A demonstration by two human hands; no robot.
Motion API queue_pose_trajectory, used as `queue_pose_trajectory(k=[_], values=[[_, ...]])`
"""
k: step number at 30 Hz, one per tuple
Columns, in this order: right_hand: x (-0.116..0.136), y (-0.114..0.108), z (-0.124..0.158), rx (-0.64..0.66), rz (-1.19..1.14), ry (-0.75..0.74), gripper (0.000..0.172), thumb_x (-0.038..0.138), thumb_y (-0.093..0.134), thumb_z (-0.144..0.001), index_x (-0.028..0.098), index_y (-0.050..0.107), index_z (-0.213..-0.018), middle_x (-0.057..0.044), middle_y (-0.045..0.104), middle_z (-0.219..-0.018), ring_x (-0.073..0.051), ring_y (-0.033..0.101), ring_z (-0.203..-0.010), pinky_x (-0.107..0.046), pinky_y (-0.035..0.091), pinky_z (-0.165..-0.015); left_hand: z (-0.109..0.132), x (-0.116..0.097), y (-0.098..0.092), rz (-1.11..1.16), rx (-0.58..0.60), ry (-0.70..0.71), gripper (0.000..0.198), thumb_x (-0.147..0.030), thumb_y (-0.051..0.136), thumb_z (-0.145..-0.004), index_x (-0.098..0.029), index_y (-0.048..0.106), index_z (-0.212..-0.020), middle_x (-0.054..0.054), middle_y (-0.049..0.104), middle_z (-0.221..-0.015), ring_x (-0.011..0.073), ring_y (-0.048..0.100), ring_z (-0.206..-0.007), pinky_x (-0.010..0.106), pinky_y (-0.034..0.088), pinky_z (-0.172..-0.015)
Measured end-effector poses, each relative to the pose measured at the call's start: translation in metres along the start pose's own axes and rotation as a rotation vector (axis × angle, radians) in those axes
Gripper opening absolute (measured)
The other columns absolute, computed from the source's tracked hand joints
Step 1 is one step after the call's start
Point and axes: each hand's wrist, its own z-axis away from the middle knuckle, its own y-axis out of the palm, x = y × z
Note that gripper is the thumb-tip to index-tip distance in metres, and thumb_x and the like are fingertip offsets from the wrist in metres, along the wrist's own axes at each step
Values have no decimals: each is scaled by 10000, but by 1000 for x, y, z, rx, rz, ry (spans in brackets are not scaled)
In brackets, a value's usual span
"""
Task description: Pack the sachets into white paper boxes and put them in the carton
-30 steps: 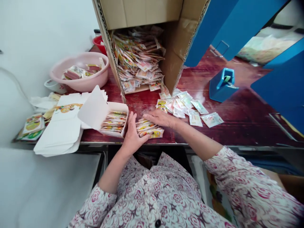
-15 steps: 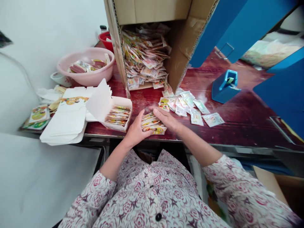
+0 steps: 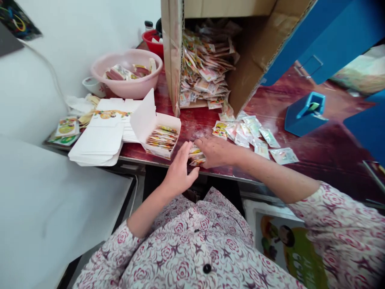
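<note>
A small stack of printed sachets (image 3: 197, 155) stands at the table's front edge between my hands. My right hand (image 3: 218, 151) is closed over its right side and hides much of it. Along the stack's left side my left hand (image 3: 180, 170) lies with fingers stretched out and thumb apart; whether it touches the sachets I cannot tell. Just left of that hand is a white carton (image 3: 177, 138) with its lid raised, holding a row of similar sachets (image 3: 162, 137). Loose sachets (image 3: 242, 130) are spread on the table beyond my right hand.
A large cardboard box (image 3: 173, 60) full of sachets stands open behind my hands. To the left are flat white cartons (image 3: 96, 138) and a pink basin (image 3: 128, 86). A blue tape dispenser (image 3: 300, 118) is at the right, with blue bins (image 3: 319, 44) behind.
My left hand has loosened from the sachet stack and its fingers have straightened. The right hand has come further over the stack. The head view has swung, so the scene sits further right.
</note>
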Motion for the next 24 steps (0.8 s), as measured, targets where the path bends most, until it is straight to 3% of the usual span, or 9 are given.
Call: queue_pose_trajectory(k=[4,7,9,11,14,16,20,22,24], values=[[-3,3,-2,4,-27,20,544,353,696,-673,162,575,-1167,-169,687,-1075,-349,650,-961,-443,482,-805,16,-18,-32,-146,-331,177,403,-182,514,-945,-255,553,-1340,52,674,-1291,188,635,-1208,397,464,-1140],[-4,4,-2,-30,-78,8,545,338,701,-668,167,578,-1171,-163,699,-1042,-341,663,-943,-441,483,-824,6,-8,-60,-226,-670,225,533,-193,595,-905,-260,465,-1418,72,551,-1439,232,499,-1375,453,368,-1202],[-4,5,0,-52,-86,3,545,325,696,-665,161,580,-1172,-163,698,-1050,-334,664,-955,-435,489,-843,-8,9,-74,-177,-779,183,702,-214,643,-868,-250,340,-1501,103,419,-1554,251,394,-1457,452,333,-1216],[-4,4,2,-62,-110,28,572,327,689,-666,155,573,-1199,-160,694,-1072,-324,665,-962,-421,503,-837,-24,29,-81,-57,-729,51,765,-251,661,-851,-228,299,-1524,125,435,-1548,245,443,-1425,413,379,-1183],[-12,6,5,-96,-231,110,633,345,696,-665,160,556,-1254,-151,689,-1105,-303,672,-960,-407,520,-841,-38,55,-85,124,-548,-206,582,-351,628,-874,-162,498,-1409,123,650,-1334,248,609,-1252,390,461,-1110],[-21,9,7,-155,-372,190,641,384,711,-658,172,560,-1243,-138,695,-1092,-300,676,-951,-418,528,-848,-38,65,-85,190,-538,-303,467,-413,577,-903,-121,629,-1264,126,716,-1216,261,649,-1184,393,478,-1089],[-40,18,20,-287,-957,310,605,515,726,-646,217,577,-1151,-96,719,-1036,-288,681,-889,-437,555,-787,-24,61,-80,206,-670,-315,443,-446,556,-921,-101,688,-1166,131,731,-1192,247,659,-1169,365,463,-1099],[-43,20,31,-373,-1260,337,626,563,697,-664,239,564,-1183,-89,723,-1043,-284,688,-860,-437,565,-744,-16,51,-77,162,-687,-292,446,-458,549,-931,-100,698,-1152,124,745,-1156,242,666,-1154,356,469,-1088],[-40,15,43,-493,-1392,363,689,608,667,-665,263,545,-1249,-96,716,-1089,-303,695,-881,-449,568,-720,-13,36,-73,108,-656,-248,449,-469,536,-942,-102,709,-1132,111,763,-1093,247,669,-1142,353,488,-1061]])
